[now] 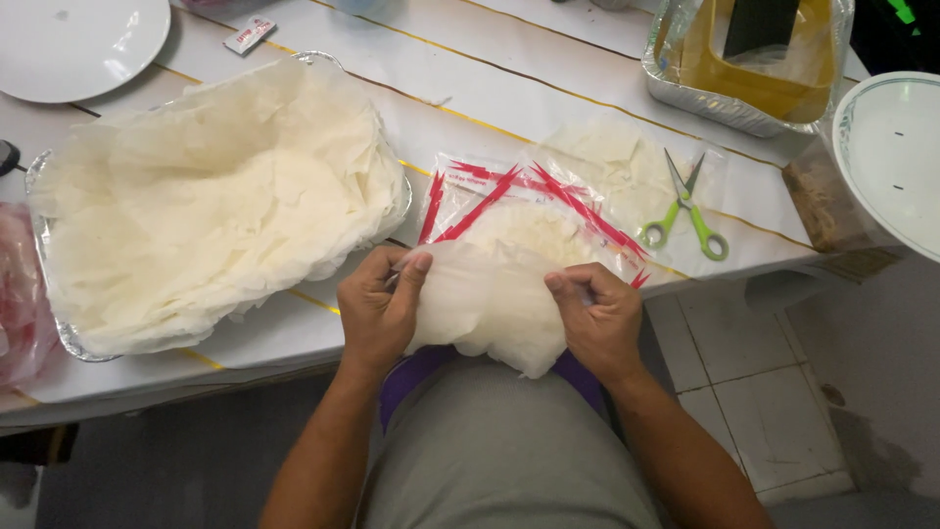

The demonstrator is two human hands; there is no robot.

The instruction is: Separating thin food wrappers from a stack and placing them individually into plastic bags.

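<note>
Far left of the hands: foil tray (44, 294) heaped with thin, crinkly white sheets (215, 196).
Left hand (380, 309): pinching the left edge of a soft, see-through white wrapper sheet (485, 299).
Right hand (599, 318): pinching the same sheet's right edge, over the lap.
Just above the hands: shiny plastic bag (509, 196) with red stripes.
Up and right of the right hand: green-handled scissors (685, 211) lying flat.
</note>
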